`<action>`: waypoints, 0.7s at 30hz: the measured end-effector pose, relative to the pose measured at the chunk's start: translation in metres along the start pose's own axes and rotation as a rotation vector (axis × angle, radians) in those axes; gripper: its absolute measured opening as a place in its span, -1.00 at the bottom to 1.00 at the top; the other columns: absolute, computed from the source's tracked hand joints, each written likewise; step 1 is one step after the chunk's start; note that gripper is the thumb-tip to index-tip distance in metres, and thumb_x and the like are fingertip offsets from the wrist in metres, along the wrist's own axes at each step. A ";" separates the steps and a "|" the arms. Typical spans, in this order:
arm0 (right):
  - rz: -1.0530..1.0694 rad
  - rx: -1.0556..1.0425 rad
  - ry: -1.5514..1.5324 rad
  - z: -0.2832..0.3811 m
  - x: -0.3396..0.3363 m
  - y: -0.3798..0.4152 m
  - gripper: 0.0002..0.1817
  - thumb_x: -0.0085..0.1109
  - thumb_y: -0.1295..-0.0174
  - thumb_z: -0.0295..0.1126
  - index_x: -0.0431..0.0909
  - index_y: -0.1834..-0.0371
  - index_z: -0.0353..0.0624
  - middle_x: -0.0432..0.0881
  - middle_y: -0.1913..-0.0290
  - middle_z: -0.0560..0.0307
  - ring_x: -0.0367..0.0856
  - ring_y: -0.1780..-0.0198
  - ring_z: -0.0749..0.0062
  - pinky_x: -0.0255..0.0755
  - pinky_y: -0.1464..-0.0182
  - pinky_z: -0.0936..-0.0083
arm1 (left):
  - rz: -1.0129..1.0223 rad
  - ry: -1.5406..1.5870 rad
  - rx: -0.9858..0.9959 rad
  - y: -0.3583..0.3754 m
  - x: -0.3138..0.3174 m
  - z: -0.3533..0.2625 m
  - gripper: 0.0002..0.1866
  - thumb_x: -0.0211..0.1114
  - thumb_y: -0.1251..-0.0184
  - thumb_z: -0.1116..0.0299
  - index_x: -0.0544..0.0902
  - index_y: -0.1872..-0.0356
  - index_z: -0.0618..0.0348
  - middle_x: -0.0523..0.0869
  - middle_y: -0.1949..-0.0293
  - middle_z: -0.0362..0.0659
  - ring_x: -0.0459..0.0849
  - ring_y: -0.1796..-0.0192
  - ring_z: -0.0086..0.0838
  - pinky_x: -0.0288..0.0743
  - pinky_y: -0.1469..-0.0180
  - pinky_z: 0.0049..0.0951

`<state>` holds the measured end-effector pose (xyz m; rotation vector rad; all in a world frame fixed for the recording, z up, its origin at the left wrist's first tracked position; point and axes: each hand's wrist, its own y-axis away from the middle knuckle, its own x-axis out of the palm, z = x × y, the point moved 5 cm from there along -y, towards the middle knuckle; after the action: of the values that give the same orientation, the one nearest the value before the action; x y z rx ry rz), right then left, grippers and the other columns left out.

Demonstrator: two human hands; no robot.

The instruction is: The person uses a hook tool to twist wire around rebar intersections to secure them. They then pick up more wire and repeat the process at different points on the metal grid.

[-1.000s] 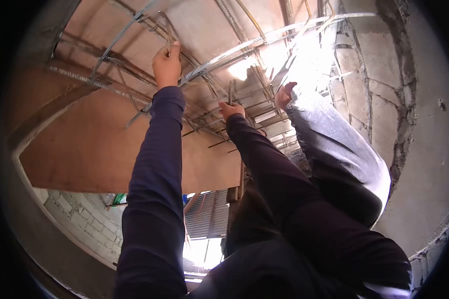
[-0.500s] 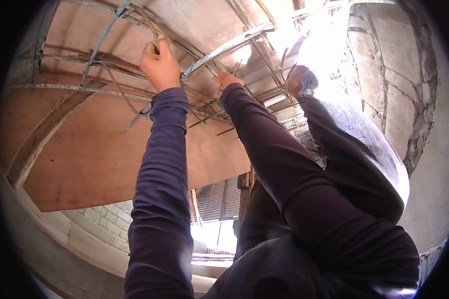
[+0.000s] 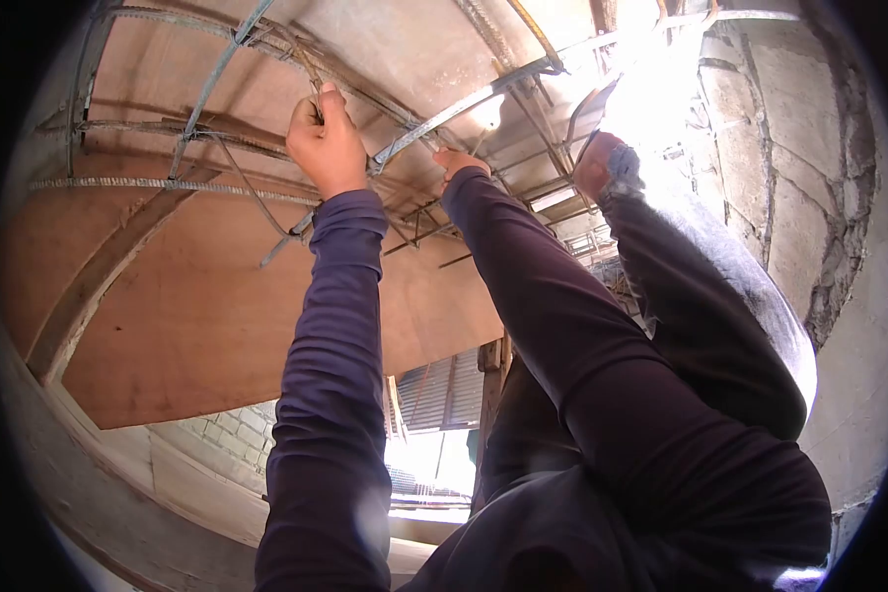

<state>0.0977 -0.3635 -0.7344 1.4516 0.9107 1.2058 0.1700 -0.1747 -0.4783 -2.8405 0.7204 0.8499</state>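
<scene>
A slim, brownish bent metal rod (image 3: pixel 309 69) stands above the left hand (image 3: pixel 324 123), near the upper left edge of the brown wooden panels; the left hand's thumb and fingers pinch its lower end; a long ribbed steel bar (image 3: pixel 365 91) runs just beside it. A grey-blue metal bar (image 3: pixel 464 111) slants between the left hand and the right hand (image 3: pixel 456 166); the right hand's fingers are bent near the bars, but whether they grip anything I cannot tell. Farther right, another person's dark-clothed limb (image 3: pixel 701 286) rises before the rough grey block wall (image 3: pixel 799 197).
</scene>
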 end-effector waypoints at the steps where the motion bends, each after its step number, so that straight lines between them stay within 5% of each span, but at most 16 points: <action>1: -0.079 0.026 0.033 0.005 0.006 0.014 -0.80 0.35 -0.33 -0.36 0.74 0.00 -0.03 0.52 0.50 0.26 0.27 0.66 0.45 0.27 0.56 0.40 | 0.006 0.016 -0.036 0.000 -0.001 0.000 -0.62 0.32 -0.47 0.22 0.62 0.50 0.31 0.51 0.64 -0.28 0.37 0.58 -0.65 0.18 0.49 -0.56; 3: -0.237 0.079 0.097 0.005 0.006 0.021 -0.76 0.43 -0.27 -0.37 0.76 0.00 0.03 0.43 0.55 0.27 0.28 0.66 0.43 0.28 0.54 0.38 | 0.012 0.055 -0.071 0.001 -0.001 -0.003 -0.63 0.32 -0.46 0.22 0.62 0.50 0.30 0.51 0.64 -0.28 0.36 0.58 -0.66 0.17 0.49 -0.56; 12: 0.156 -0.123 1.137 -0.019 -0.004 -0.047 -0.43 -0.05 -0.56 -0.27 0.15 -0.60 -0.03 0.46 -0.48 0.30 0.43 -0.43 0.38 0.45 -0.35 0.39 | -0.043 0.021 -0.025 -0.002 -0.003 0.002 -0.59 0.31 -0.44 0.25 0.51 0.57 0.32 0.35 0.68 -0.22 0.22 0.57 -0.54 0.17 0.50 -0.34; 13: 0.167 -0.126 1.141 -0.022 -0.008 -0.052 -0.43 -0.05 -0.56 -0.27 0.15 -0.60 -0.03 0.46 -0.48 0.30 0.43 -0.43 0.38 0.45 -0.35 0.39 | -0.037 -0.012 -0.015 -0.001 -0.003 0.002 -0.60 0.31 -0.45 0.23 0.56 0.55 0.31 0.42 0.68 -0.25 0.30 0.58 -0.58 0.20 0.49 -0.42; 15: 0.088 -0.056 0.523 -0.023 -0.014 -0.048 -0.74 0.16 -0.47 0.01 0.64 0.04 0.13 0.74 0.11 0.45 0.33 0.54 0.56 0.23 0.49 0.45 | -0.031 -0.045 -0.006 -0.002 -0.004 0.002 -0.61 0.32 -0.46 0.21 0.60 0.53 0.30 0.48 0.68 -0.27 0.38 0.59 -0.62 0.23 0.48 -0.50; 18: -0.080 0.047 0.343 0.009 0.013 0.035 -0.75 0.21 -0.45 -0.01 0.65 0.11 0.10 0.70 0.29 0.45 0.30 0.56 0.57 0.20 0.51 0.48 | -0.025 -0.078 -0.025 -0.001 -0.003 0.002 -0.60 0.31 -0.45 0.21 0.59 0.53 0.32 0.48 0.68 -0.26 0.38 0.58 -0.61 0.24 0.48 -0.50; 20: -0.140 0.135 0.256 0.016 0.014 0.048 -0.76 0.22 -0.45 -0.03 0.65 0.13 0.09 0.68 0.35 0.45 0.29 0.57 0.57 0.20 0.52 0.50 | -0.061 -0.067 -0.021 -0.001 -0.003 0.000 -0.53 0.30 -0.43 0.23 0.41 0.61 0.35 0.30 0.72 -0.11 0.21 0.59 -0.46 0.17 0.50 -0.24; 21: -0.072 0.203 0.347 0.016 0.013 0.044 -0.67 0.09 -0.51 -0.06 0.45 -0.23 0.15 0.60 0.00 0.61 0.46 0.26 0.64 0.34 0.32 0.54 | -0.062 -0.068 -0.021 -0.001 -0.003 -0.002 -0.53 0.30 -0.43 0.23 0.41 0.61 0.35 0.30 0.72 -0.11 0.21 0.59 -0.46 0.17 0.50 -0.24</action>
<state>0.1142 -0.3644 -0.6888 1.3743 1.3436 1.3670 0.1696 -0.1734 -0.4751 -2.8203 0.6157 0.9443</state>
